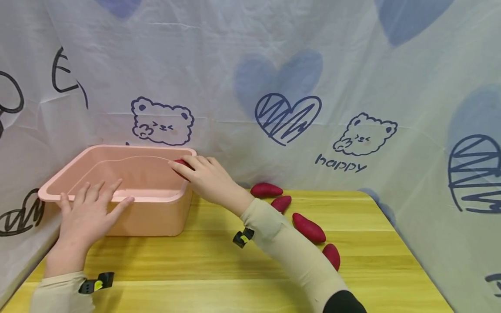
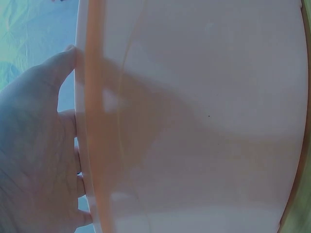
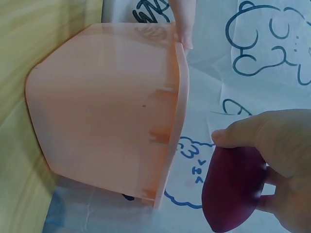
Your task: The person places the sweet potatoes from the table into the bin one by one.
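A pink plastic basin (image 1: 145, 219) stands at the left of the table. My left hand (image 1: 88, 213) rests on its near rim with the fingers spread; in the left wrist view the fingertips (image 2: 83, 217) lie along that rim. At the basin's right end, my right hand (image 1: 209, 178) grips a dark red sweet potato (image 3: 233, 189) between thumb and fingers. The right wrist view puts this sweet potato just above the rim. Part of it is hidden by the hand in the head view.
Several more sweet potatoes (image 1: 309, 228) lie in a loose line right of my right forearm, one partly behind the sleeve (image 1: 289, 243). The wooden-patterned table (image 1: 375, 261) ends at a printed cloth (image 1: 219, 78) hanging behind and at the sides.
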Tool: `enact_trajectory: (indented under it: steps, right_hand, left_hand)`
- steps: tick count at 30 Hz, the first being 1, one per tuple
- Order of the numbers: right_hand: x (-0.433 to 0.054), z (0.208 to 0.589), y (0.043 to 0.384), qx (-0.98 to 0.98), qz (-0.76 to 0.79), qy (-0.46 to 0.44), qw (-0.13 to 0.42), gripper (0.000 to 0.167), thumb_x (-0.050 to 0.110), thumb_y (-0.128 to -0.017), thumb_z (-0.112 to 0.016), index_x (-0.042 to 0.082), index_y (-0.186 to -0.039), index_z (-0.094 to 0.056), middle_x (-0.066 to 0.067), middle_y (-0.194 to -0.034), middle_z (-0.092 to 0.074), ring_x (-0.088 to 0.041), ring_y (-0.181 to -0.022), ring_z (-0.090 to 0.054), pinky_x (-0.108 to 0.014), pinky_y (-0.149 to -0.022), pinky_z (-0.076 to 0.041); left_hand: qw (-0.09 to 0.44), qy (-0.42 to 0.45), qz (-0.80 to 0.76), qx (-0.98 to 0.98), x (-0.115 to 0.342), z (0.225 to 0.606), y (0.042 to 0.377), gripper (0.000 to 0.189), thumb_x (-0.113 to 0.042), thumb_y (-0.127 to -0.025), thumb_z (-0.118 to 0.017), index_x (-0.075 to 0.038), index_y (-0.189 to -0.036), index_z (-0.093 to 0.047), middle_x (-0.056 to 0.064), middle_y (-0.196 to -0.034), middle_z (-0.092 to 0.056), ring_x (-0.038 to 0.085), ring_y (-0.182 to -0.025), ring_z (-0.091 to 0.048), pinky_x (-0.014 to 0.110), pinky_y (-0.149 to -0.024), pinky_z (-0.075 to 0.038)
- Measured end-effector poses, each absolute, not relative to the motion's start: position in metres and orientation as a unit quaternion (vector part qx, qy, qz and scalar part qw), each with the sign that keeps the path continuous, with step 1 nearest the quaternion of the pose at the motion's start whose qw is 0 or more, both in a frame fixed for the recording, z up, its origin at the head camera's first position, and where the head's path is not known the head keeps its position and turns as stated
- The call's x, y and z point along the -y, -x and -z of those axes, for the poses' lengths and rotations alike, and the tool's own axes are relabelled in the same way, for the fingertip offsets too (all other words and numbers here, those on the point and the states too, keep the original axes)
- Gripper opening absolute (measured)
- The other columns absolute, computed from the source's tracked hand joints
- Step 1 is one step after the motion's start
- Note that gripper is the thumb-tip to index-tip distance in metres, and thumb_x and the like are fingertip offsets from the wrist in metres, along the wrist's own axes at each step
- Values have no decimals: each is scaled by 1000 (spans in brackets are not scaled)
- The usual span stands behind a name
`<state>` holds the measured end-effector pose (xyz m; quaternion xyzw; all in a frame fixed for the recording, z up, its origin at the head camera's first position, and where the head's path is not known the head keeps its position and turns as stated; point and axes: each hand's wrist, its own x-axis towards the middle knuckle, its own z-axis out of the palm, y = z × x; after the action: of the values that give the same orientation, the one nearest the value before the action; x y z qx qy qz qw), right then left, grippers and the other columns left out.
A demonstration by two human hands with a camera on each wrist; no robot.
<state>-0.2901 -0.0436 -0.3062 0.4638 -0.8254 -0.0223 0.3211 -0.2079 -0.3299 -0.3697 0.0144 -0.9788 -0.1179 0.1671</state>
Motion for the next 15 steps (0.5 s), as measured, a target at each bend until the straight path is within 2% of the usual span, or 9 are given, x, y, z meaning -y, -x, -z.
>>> enact_trajectory:
  steps: [5,7,11,15]
  right_hand:
    - [55,301,297,840,25,-457,292,47,15,-101,-49,27,-145,-44,2,-145,-48,-17,-130,-51,-34,-91,-51]
    - [60,300,300,845,31,-454,282,46,16,-103,-45,29,-147,-42,2,-148,-45,-17,-133,-48,-35,-96,-49]
    - [73,298,304,847,38,-453,276,46,16,-105,-40,30,-148,-39,3,-149,-44,-18,-130,-51,-35,-100,-47]
    - [87,297,306,848,44,-451,276,48,16,-104,-41,32,-149,-37,3,-150,-42,-18,-128,-53,-36,-101,-46]
  left_hand:
    - [162,-16,116,980,329,370,209,74,-66,-96,-36,-22,-154,-26,28,-151,-31,55,-138,-17,78,-107,10]
    - [161,-17,117,980,329,371,209,74,-66,-96,-35,-22,-154,-27,28,-151,-31,54,-139,-17,78,-107,11]
    - [164,-17,119,979,330,371,209,73,-66,-96,-36,-22,-154,-27,28,-150,-32,54,-138,-17,79,-106,10]
    - [165,-16,118,979,330,371,209,72,-66,-96,-36,-22,-153,-29,27,-150,-32,54,-138,-17,79,-106,9]
